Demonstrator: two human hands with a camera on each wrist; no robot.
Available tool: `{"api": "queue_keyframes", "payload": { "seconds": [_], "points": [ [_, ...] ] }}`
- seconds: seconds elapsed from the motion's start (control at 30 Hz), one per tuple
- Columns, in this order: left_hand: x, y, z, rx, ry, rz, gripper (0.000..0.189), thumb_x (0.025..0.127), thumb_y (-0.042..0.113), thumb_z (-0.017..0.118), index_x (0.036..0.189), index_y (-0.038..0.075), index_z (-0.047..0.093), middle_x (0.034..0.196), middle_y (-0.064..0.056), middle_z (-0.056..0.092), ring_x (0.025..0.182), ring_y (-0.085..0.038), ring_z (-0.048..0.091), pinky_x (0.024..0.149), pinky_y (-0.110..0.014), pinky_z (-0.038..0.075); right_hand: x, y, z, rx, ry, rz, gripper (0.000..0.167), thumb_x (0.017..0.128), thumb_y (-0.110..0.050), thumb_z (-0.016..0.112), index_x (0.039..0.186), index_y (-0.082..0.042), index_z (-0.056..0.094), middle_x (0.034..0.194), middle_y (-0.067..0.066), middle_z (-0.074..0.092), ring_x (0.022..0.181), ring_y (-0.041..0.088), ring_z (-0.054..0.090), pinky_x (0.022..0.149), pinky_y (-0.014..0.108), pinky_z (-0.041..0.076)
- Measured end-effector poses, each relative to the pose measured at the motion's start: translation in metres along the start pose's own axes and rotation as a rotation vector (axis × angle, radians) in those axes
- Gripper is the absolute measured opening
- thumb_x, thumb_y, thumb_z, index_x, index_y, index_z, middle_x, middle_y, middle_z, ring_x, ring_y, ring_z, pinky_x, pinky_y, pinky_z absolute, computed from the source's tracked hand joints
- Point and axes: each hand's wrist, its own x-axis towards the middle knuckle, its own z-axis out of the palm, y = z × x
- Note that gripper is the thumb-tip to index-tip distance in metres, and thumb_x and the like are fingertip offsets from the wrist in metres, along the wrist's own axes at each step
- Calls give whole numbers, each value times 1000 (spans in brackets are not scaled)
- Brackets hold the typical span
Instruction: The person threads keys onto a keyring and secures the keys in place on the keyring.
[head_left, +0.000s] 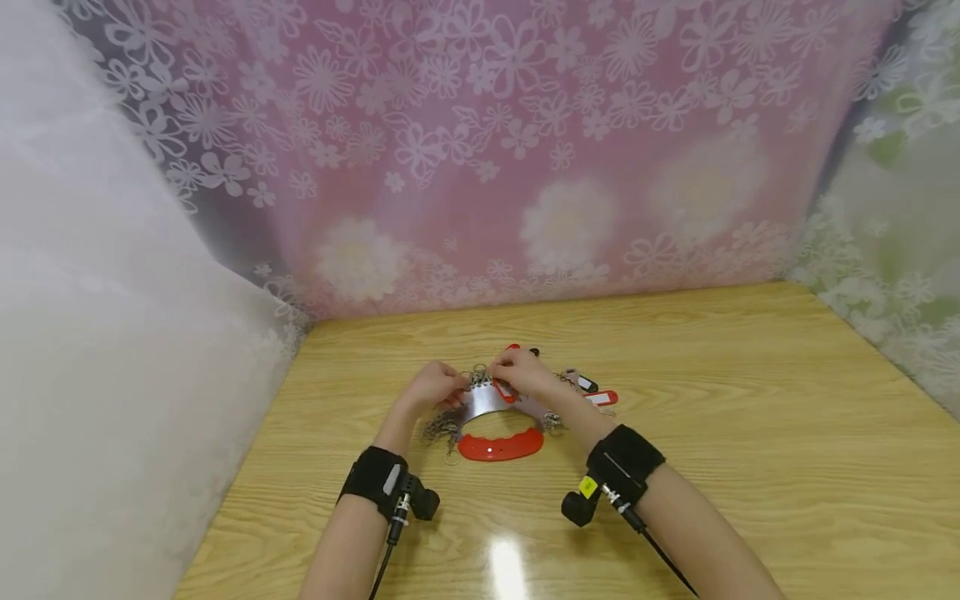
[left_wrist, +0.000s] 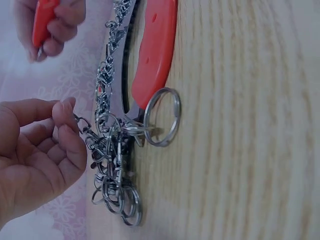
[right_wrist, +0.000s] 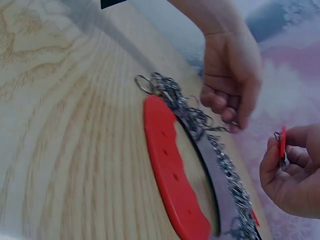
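Observation:
A curved metal plate [head_left: 483, 402] with a red grip handle [head_left: 501, 447] lies on the table, its outer edge lined with many small chains and key rings [left_wrist: 131, 205]. At the plate's left side my left hand [head_left: 435, 386] pinches one of the key rings' chains [left_wrist: 82, 122] between thumb and index finger. My right hand [head_left: 527, 375] is above the plate's far edge, holding a red key tag [right_wrist: 283, 142] with a small metal ring at its end [right_wrist: 277, 135]. The two hands are apart. In the head view the right hand partly hides the plate.
To the plate's right lie a red key tag [head_left: 602, 398] with a white label and a black one [head_left: 587, 383]. A single larger ring [left_wrist: 162, 117] rests near the handle's left end. Floral cloth [head_left: 480, 208] hangs behind the wooden table [head_left: 712, 467].

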Motion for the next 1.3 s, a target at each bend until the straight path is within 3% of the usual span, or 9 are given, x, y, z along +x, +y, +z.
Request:
{"api": "queue_keyframes", "payload": {
  "seconds": [0.17,0.3,0.47,0.7,0.87,1.07,1.3],
  "points": [
    [2,-4,1,-100,-43,-8,26,93,7,49,94,-16,62,65,-6,59,54,-12,57,55,-26,49,14,-2,20,-16,65,74,18,93,-13,55,95,3,64,75,4,54,60,14,44,53,26,37],
    [2,-5,1,-95,-3,-4,24,91,6,52,91,-14,65,62,-9,62,53,-14,61,55,-28,51,24,-2,27,-60,105,89,15,91,-11,56,93,0,66,81,7,59,62,14,48,55,28,40],
    [1,-3,3,-22,76,11,19,87,6,58,86,-10,68,61,-14,64,53,-20,64,56,-35,53,34,4,36,-248,139,-1,11,88,-9,59,91,-2,68,81,5,63,69,15,55,60,26,44],
    [-1,-1,8,57,152,-3,18,87,7,60,81,-7,70,61,-14,65,58,-27,66,57,-38,53,33,6,48,-373,145,-129,10,83,-3,59,86,-3,69,82,7,65,77,21,59,66,30,46],
    [0,4,8,123,175,17,21,86,8,60,78,-9,69,60,-13,63,59,-29,66,56,-39,53,32,4,48,-447,185,-207,8,83,-3,60,85,-5,68,79,6,65,73,19,59,66,31,46],
    [0,7,6,182,194,26,21,85,7,60,74,-9,69,58,-11,63,57,-26,65,58,-40,53,32,4,46,-505,175,-264,8,85,-4,61,88,-5,68,82,5,66,72,17,59,66,31,46],
    [-1,7,5,173,187,32,22,86,7,58,77,-9,69,58,-11,63,58,-26,65,59,-39,53,32,6,45,-522,149,-293,10,87,-5,59,92,-7,68,86,5,66,74,18,60,68,31,47]
  ]
}}
